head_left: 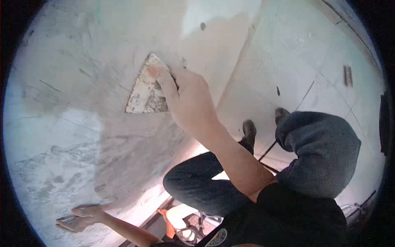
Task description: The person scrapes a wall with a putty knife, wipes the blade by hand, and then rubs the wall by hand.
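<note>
My right hand [191, 96] is closed around a scraper [142, 96], its thumb pressed along the blade. The blade is triangular, pale and blotched with dark patches, and it lies close over the smooth grey surface [135, 144]. The handle is hidden in my fingers. Lower left, my left hand [84, 218] is near a rough, whitish patch of the same surface, thumb and fingers apart with a grey gap between them and nothing distinct in it.
My bent legs [321, 152] in dark trousers and a dark shoe [249, 131] lie to the right. Beyond a slanting edge, the pale floor [304, 61] has thin joint lines and two brown strips [348, 76]. An orange object [168, 224] and other gear stand low, by bright light.
</note>
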Action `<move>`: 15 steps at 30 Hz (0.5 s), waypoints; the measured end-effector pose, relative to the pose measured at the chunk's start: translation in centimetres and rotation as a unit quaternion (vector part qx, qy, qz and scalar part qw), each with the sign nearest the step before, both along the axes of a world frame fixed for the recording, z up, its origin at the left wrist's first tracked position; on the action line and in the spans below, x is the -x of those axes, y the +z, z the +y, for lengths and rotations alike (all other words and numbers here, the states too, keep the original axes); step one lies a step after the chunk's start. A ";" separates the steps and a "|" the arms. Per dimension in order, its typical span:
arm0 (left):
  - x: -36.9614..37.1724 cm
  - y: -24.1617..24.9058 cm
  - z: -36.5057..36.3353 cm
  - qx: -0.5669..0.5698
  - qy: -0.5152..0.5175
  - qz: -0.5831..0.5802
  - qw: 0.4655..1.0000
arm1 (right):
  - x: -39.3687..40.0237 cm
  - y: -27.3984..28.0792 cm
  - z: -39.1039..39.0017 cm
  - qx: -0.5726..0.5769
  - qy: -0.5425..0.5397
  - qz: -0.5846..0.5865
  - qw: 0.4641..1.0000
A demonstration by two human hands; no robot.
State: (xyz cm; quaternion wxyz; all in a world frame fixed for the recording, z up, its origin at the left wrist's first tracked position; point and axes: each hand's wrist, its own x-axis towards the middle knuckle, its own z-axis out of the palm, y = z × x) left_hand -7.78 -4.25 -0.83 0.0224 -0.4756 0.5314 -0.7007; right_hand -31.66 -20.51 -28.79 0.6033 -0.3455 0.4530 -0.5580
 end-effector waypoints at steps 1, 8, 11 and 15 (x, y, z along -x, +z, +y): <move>0.1 -0.4 0.2 0.022 0.016 0.032 0.999 | -0.2 0.2 0.1 -0.011 -0.006 -0.017 1.000; -1.4 -0.3 0.2 -0.009 -0.029 0.076 0.997 | -1.0 -0.5 -0.4 0.010 -0.016 0.021 1.000; 0.6 -0.4 0.0 -0.013 -0.002 0.031 0.999 | -0.4 0.0 -1.2 0.048 -0.097 0.009 0.994; 0.7 -0.6 -0.1 -0.002 -0.002 0.043 0.999 | -0.6 -0.8 -0.3 0.008 -0.023 -0.014 1.000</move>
